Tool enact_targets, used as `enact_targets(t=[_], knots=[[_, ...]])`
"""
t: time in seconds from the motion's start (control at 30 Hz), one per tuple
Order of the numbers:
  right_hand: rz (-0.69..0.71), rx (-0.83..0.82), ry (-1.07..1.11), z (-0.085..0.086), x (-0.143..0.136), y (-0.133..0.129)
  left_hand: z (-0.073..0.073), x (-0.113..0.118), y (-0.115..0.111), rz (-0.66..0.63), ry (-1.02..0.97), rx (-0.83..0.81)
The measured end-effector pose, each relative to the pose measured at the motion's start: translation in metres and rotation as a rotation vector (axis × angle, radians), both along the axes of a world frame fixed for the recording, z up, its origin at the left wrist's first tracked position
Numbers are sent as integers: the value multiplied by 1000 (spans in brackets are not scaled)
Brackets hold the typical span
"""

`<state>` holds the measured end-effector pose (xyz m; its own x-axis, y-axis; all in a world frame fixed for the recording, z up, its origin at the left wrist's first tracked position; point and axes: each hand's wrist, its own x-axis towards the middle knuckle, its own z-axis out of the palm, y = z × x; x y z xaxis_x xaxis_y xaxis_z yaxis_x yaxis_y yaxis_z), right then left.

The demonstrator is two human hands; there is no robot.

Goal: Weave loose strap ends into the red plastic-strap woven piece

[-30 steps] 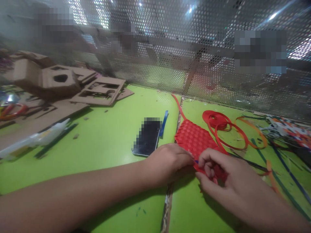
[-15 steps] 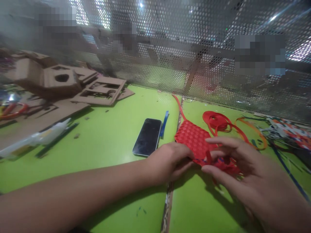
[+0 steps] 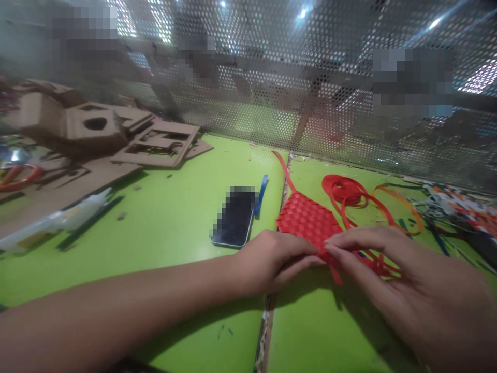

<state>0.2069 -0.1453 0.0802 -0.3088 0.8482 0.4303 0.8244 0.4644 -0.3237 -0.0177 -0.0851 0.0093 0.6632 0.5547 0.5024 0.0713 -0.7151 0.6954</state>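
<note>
A red woven piece [image 3: 306,217], made of flat interlaced strips, lies across the seam of the green table. My left hand [image 3: 277,259] pinches its near edge between thumb and fingers. Close beside it, my right hand [image 3: 392,274] has thumb and forefinger pressed together at the same edge, on what looks like a red strip; the fingertips hide the exact hold. A short strip end hangs down below the fingers. Behind the right hand, a loose coil of red strip [image 3: 345,190] rests on the table, with loops running toward the weave.
Left of the weave lies a smartphone [image 3: 235,217] with a blue strip [image 3: 262,194] beside it. Cardboard pieces [image 3: 159,145], orange-handled scissors [image 3: 19,176] and a glue gun [image 3: 58,220] are at the left. A perforated metal screen [image 3: 248,93] stands behind. Woven multicoloured strips [image 3: 466,207] lie at right.
My right hand's thumb and forefinger have closed together at the weave's near edge; before, they were apart around an upright strip. My left hand still holds the edge.
</note>
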Motion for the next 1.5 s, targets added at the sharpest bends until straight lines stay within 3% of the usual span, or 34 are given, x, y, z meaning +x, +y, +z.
enact_targets(t=[0.2, 0.37, 0.53, 0.77, 0.87, 1.03, 1.23, 1.4, 1.5], knots=[[260, 233, -290, -4, 10, -3, 3, 2, -1, 113, -36, -135], [167, 198, -311, -10, -2, -21, 3, 4, 1, 165, -119, -253], [254, 224, -314, -13, -17, -24, 3, 4, 4, 192, -127, -323], [308, 4, -229, -9, 6, 5, 0, 6, 9, 70, -103, -541], [217, -47, -121, -3, 7, 9, -2, 6, 10, 30, -86, -595], [267, -104, -104, 2, -1, 10, -3, 6, 12, 8, -89, -616], [136, -103, -78, 0, -7, 15, 0, 6, 9, -29, -59, -579], [240, -237, -69, 1, -1, 14, 0, 6, 9, -26, -57, -544], [203, -303, 30, 5, 6, 14, -1, 7, 11, -12, -56, -580]])
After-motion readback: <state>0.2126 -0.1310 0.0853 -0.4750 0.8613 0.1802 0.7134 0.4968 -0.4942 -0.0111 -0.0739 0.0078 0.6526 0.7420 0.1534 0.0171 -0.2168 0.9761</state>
